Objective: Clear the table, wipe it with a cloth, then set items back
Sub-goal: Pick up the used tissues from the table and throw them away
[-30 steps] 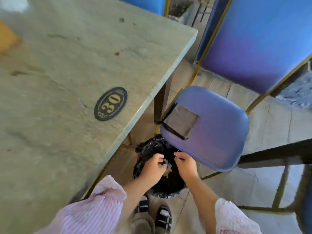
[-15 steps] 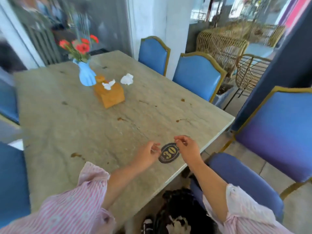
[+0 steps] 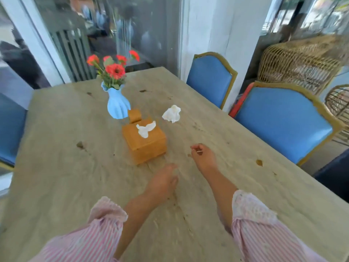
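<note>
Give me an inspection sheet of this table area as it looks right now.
Surface: table, pale stone look, with scattered brown stains.
Job's things: blue vase with red flowers, wooden tissue box and small wooden holder behind it, all on the table; no cloth seen.
Clutter: crumpled tissue, right of the box.
Hands: left hand relaxed and empty, over the table; right hand has curled fingers, contents unclear.
Cables: nothing seen.
Surroundings: blue chairs, wicker chairs, glass wall.
</note>
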The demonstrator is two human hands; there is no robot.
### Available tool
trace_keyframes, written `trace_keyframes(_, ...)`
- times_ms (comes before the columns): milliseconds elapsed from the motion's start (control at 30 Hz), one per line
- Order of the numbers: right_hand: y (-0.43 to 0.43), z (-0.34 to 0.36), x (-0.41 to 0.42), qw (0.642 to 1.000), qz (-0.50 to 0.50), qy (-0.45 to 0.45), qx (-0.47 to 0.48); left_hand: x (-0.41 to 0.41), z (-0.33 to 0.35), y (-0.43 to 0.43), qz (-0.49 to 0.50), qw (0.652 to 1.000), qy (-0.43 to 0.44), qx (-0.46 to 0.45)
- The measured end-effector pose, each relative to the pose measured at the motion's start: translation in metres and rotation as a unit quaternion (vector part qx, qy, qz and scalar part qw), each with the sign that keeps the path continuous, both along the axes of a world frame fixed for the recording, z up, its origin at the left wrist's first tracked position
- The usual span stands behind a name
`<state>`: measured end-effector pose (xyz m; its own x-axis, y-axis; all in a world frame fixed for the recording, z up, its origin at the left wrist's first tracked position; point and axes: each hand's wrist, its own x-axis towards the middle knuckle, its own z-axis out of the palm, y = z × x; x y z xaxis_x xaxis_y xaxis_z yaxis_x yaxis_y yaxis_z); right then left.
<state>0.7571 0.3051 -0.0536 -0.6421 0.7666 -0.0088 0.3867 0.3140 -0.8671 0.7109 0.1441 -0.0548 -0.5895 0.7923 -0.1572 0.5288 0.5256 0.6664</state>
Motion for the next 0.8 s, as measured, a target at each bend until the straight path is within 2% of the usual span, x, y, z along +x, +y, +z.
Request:
trace_keyframes(67, 0.023, -0.003, -0.037, 1.0, -0.004, 0.004, 0.003, -0.021, -0.011, 0.019, -0.022, 0.999, 0.037, -0.017)
trace_keyframes(167, 0.055, -0.011, -0.092, 0.997, 0.028, -0.009, 0.066, -0.046, -0.032, 0.036, -0.075, 0.987, 0.122, -0.076)
trace_keyframes(267, 0.079, -0.019, -0.14, 0.991, 0.059, -0.041, 0.111, -0.057, -0.046, 0.044, -0.11, 0.975, 0.165, -0.098)
trace_keyframes(367, 0.1, -0.024, -0.182, 0.986, 0.09, -0.043, 0.135, -0.064, -0.05, 0.047, -0.109, 0.98, 0.154, -0.06)
trace_keyframes(467, 0.114, -0.029, -0.212, 0.953, 0.174, -0.121, 0.216, -0.068, -0.053, 0.048, -0.11, 0.981, 0.157, -0.036)
trace_keyframes(567, 0.116, -0.035, -0.228, 0.925, 0.23, -0.185, 0.241, -0.069, -0.057, 0.048, -0.11, 0.981, 0.16, -0.025)
trace_keyframes(800, 0.1, -0.04, -0.209, 0.958, 0.142, -0.115, 0.219, -0.069, -0.062, 0.046, -0.102, 0.983, 0.152, -0.021)
